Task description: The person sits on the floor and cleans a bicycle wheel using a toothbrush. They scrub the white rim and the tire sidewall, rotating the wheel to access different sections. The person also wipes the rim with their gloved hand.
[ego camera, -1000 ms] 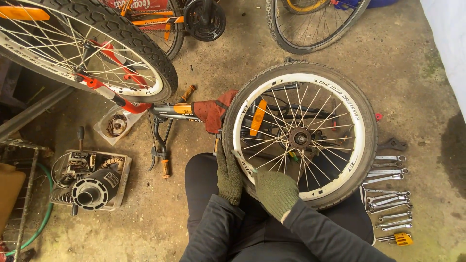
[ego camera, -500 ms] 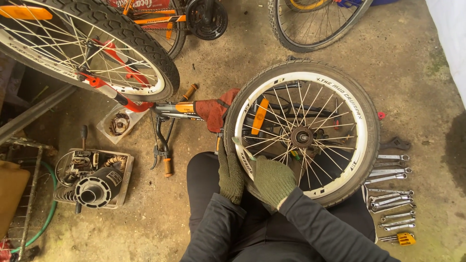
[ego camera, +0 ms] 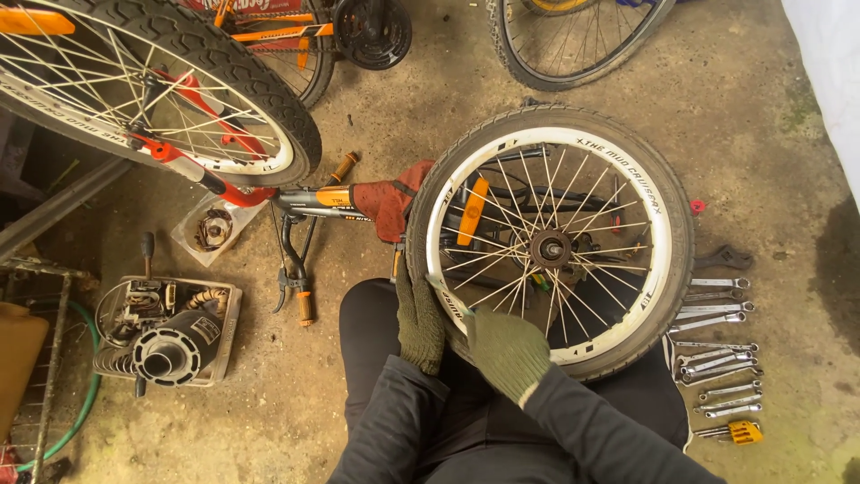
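the wheel lies flat; left hand grips the tyre at eight o'clock; right hand nearer, fingers clamped at six.

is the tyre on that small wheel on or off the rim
On. The black tyre sits around the white rim all the way round; the left hand and right hand grip its near edge.

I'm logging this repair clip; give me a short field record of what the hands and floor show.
left hand: green-gloved left hand grips the tyre's near edge
right hand: green-gloved right hand presses on the tyre beside it
wheel: white-rimmed spoked bicycle wheel with black tyre, lying on the lap
tools: row of silver spanners on the concrete floor
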